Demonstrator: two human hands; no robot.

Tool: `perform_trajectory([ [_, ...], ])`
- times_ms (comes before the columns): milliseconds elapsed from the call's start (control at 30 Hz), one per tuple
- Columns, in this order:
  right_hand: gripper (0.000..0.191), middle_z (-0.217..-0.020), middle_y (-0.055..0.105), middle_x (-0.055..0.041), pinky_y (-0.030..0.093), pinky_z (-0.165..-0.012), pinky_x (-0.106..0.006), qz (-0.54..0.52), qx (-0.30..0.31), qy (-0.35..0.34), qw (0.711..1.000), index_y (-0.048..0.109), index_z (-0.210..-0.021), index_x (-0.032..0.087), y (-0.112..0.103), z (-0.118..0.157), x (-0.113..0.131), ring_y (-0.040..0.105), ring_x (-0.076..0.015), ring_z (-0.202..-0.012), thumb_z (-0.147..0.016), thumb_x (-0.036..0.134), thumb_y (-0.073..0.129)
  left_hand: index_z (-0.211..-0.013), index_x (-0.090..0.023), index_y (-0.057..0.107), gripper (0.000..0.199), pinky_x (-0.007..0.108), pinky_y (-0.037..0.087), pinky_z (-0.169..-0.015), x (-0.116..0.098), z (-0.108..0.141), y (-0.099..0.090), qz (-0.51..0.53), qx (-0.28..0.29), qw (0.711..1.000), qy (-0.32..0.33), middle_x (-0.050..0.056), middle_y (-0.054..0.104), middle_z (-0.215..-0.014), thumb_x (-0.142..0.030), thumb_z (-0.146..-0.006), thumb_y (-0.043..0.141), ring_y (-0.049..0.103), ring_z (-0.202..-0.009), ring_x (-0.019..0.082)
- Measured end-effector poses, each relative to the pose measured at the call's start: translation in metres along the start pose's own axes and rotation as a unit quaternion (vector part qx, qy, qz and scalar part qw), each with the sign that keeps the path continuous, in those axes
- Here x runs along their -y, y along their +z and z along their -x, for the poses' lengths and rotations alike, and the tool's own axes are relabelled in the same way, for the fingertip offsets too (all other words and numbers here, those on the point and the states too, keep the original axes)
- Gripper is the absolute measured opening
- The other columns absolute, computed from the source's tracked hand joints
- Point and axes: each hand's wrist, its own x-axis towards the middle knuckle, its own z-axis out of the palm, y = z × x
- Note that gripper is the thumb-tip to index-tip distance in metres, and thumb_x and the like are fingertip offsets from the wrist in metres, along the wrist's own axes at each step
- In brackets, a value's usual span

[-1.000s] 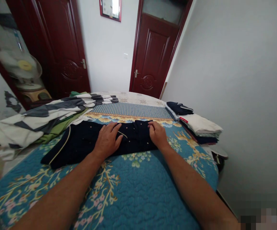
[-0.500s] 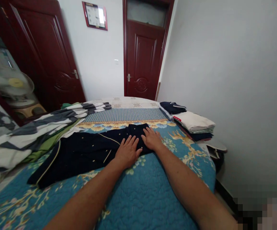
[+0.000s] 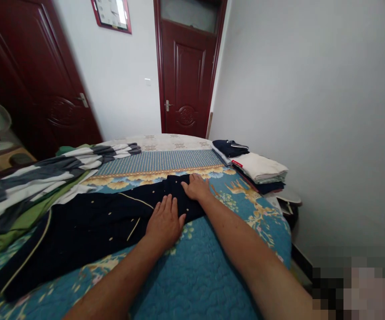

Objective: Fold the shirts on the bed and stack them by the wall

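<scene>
A navy garment [image 3: 89, 222] with small pale dots and cream piping lies stretched out across the bed, its wider end toward the lower left. My left hand [image 3: 167, 222] rests palm down on its near side, fingers extended and thumb out to the right. Farther away, my right hand [image 3: 196, 187] lies on the narrow right end, close to the far corner, with its fingers out over the cloth. Both hands press on the fabric; neither grips it. Some of the garment's right end is hidden under my hands and right forearm.
A blue floral quilt [image 3: 192, 271] covers the bed. Folded clothes [image 3: 259, 168] are stacked at the right edge, with a dark folded garment [image 3: 229, 147] beside them. Rumpled striped cloth [image 3: 65, 164] lies on the left above green cloth [image 3: 29, 220]. A wall stands to the right.
The view has turned a little to the right, so everything sits farther left. My right hand has shifted slightly toward the garment's far edge. My left hand stays on the cloth.
</scene>
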Motion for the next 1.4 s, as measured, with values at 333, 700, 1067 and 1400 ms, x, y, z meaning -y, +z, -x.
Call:
perform_trajectory([
  [333, 0.078, -0.171, 0.036, -0.0192, 0.013, -0.128, -0.064, -0.007, -0.039, 0.008, 0.999, 0.040, -0.164, 0.010, 0.005, -0.018, 0.004, 0.029, -0.0367, -0.158, -0.107, 0.063, 0.029, -0.156, 0.002, 0.048, 0.073, 0.056, 0.033, -0.125, -0.001, -0.002, -0.002, 0.001, 0.005, 1.000, 0.003, 0.031, 0.040, -0.166, -0.049, -0.104, 0.037, 0.037, -0.157, 0.043],
  [700, 0.076, -0.173, 0.031, -0.0185, 0.019, -0.126, -0.061, 0.016, -0.046, 0.020, 0.999, 0.036, -0.166, 0.016, -0.004, 0.043, -0.008, 0.027, -0.0353, -0.159, -0.108, 0.064, 0.032, -0.157, -0.003, 0.049, 0.072, 0.057, 0.033, -0.124, -0.001, -0.002, -0.001, 0.004, -0.013, 1.000, 0.007, 0.030, 0.043, -0.164, -0.050, -0.103, 0.039, 0.040, -0.155, 0.042],
  [1067, 0.064, -0.158, 0.052, -0.0227, 0.031, -0.123, -0.048, 0.052, -0.097, 0.001, 0.994, 0.043, -0.161, 0.009, -0.004, 0.100, -0.038, 0.041, -0.0327, -0.152, -0.108, 0.046, 0.043, -0.137, -0.011, 0.072, 0.049, 0.058, 0.016, -0.132, -0.003, 0.023, -0.032, -0.029, -0.017, 0.992, 0.121, 0.022, 0.066, -0.147, -0.037, -0.103, 0.049, 0.047, -0.151, 0.037],
  [1400, 0.049, -0.115, 0.077, -0.0145, 0.049, -0.097, -0.034, -0.083, -0.080, 0.058, 0.992, 0.071, -0.135, 0.013, -0.013, 0.070, -0.061, 0.070, -0.0272, -0.111, -0.101, 0.043, 0.053, -0.101, -0.019, 0.078, 0.038, 0.051, 0.049, -0.109, 0.091, 0.048, -0.093, 0.012, -0.110, 0.990, -0.090, 0.014, 0.079, -0.104, -0.037, -0.104, 0.044, 0.073, -0.106, 0.031],
])
